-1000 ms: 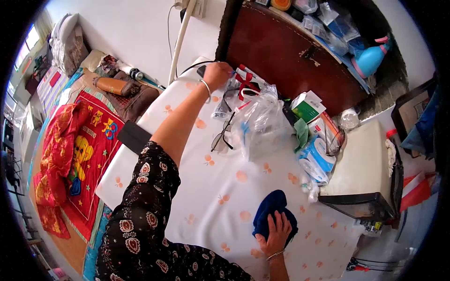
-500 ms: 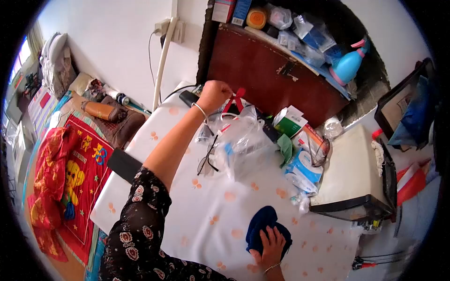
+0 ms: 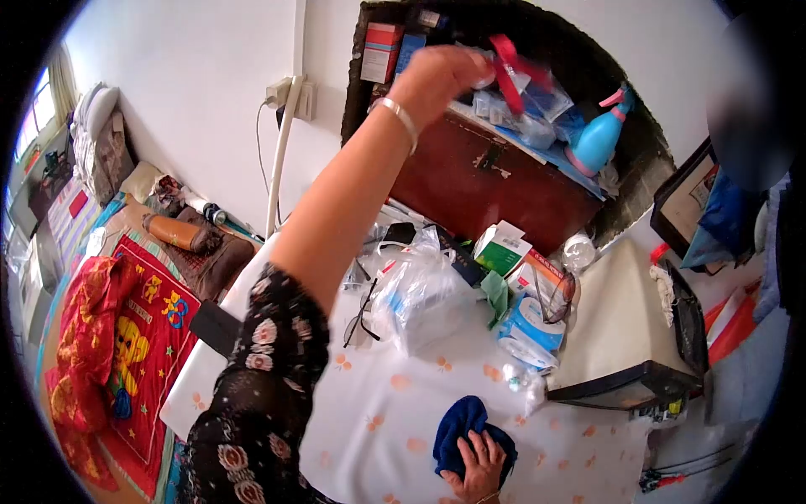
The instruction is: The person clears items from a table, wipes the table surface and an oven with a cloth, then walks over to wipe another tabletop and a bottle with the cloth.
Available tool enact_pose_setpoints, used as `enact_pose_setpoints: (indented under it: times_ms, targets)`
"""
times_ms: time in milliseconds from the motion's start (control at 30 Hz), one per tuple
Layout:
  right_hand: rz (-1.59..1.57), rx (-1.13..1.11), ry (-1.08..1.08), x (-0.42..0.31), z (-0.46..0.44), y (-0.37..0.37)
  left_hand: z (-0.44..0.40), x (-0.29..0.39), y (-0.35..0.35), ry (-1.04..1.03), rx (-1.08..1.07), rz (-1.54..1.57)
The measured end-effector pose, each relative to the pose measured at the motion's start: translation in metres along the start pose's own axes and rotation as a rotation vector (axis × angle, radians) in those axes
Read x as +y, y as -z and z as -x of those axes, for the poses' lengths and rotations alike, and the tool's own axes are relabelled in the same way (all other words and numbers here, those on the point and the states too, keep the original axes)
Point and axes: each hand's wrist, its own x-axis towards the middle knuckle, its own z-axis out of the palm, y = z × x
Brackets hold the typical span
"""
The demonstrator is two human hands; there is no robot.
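Note:
My left hand (image 3: 445, 77) is raised in front of the wall niche, its fingers pinched on a red ribbon (image 3: 510, 74) that is blurred by motion. A dark blue cloth (image 3: 460, 422) lies bunched on the table, with my right hand (image 3: 480, 464) over it, fingers curled onto the fabric and the thumb at its left side. Beyond the cloth, a clear plastic bag (image 3: 420, 298) and a pair of glasses (image 3: 363, 317) lie on the patterned tablecloth (image 3: 378, 395).
Blue wipes pack (image 3: 531, 329), green-and-white box (image 3: 502, 249) and an old cream-coloured case (image 3: 613, 319) stand on the right. A blue spray bottle (image 3: 598, 141) sits in the niche above a dark red panel (image 3: 478, 181). A black flat object (image 3: 217, 328) overhangs the left table edge.
My left hand has lifted the red ribbon from behind the plastic bag, up and to the right, to the niche. My right hand stays on the cloth. The view has shifted slightly.

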Motion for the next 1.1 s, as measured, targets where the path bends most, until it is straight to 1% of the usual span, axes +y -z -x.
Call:
enact_pose_setpoints:
  times_ms: [33,67,100,200,300,400,467,500,533,600,633,733,767,800,867,933,1033,1100]
  targets:
    - [-0.022,0.005,-0.003,-0.002,-0.001,0.003,-0.020,-0.017,0.013,-0.094,0.105,-0.059]
    - [-0.018,0.009,0.000,-0.002,-0.001,0.003,-0.025,-0.026,0.022,0.091,0.200,0.185]
    - [-0.013,0.012,0.001,-0.001,0.000,0.003,-0.029,-0.034,0.030,0.248,0.342,0.447]
    - [-0.021,0.023,-0.006,0.002,0.003,-0.003,0.018,-0.015,0.003,0.581,0.310,0.274]
    - [-0.033,0.018,-0.012,0.000,0.005,-0.004,0.061,-0.037,0.007,0.560,0.223,0.187]
    - [-0.055,-0.004,-0.021,0.004,0.003,-0.006,0.089,-0.017,-0.004,0.707,0.273,0.019]
    - [-0.116,-0.060,-0.048,0.010,0.005,-0.011,0.106,-0.006,0.001,0.698,0.245,0.046]
    - [-0.099,-0.046,-0.032,0.009,0.003,-0.010,0.121,-0.007,0.007,0.713,0.232,0.065]
    - [-0.075,-0.033,-0.026,0.009,0.004,-0.011,0.141,-0.030,0.037,0.442,-0.089,-0.037]
    - [-0.051,-0.019,-0.012,0.010,0.004,-0.013,0.154,0.003,0.014,0.763,0.082,-0.246]
    - [-0.044,-0.004,-0.007,0.011,0.003,-0.014,0.164,0.014,0.011,0.845,0.025,-0.280]
    - [-0.034,0.021,0.004,0.012,0.005,-0.016,0.200,0.013,0.002,0.836,-0.239,-0.474]
    - [-0.044,0.021,0.004,0.013,0.006,-0.018,0.218,0.007,-0.004,0.777,-0.230,-0.552]
    - [-0.052,0.026,0.005,0.013,0.006,-0.018,0.224,0.017,-0.017,0.846,-0.254,-0.533]
    - [-0.052,0.006,-0.006,0.011,0.006,-0.015,0.242,0.013,-0.030,0.708,-0.443,-0.799]
    - [-0.057,0.008,0.000,0.011,0.005,-0.015,0.266,0.004,-0.048,0.608,-0.397,-0.798]
    - [-0.056,-0.015,-0.016,0.010,0.007,-0.015,0.291,0.004,-0.086,0.752,-0.343,-0.820]
    - [-0.056,-0.033,-0.026,0.010,0.006,-0.012,0.303,0.005,-0.103,0.636,-0.354,-0.970]
